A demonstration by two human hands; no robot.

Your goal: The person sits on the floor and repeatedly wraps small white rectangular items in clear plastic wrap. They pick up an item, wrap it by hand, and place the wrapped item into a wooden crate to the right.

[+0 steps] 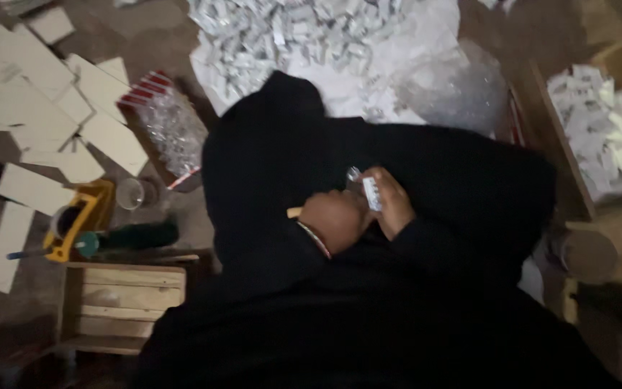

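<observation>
My two hands meet over my lap, which is covered in black cloth [426, 166]. My right hand [395, 203] holds a small white slip or packet [372, 193] with a shiny bit at its top. My left hand [334, 220] is curled against it, and a thin pale stick [294, 212] pokes out to its left. A band sits on my left wrist.
A big heap of small white paper pieces [289, 32] lies ahead on white sheets. A wooden box [606, 137] at right holds more. Flat card pieces [30, 94], a tray of clear wrappers [170, 126], a yellow tool [73, 223] and a wooden crate [120, 306] lie at left.
</observation>
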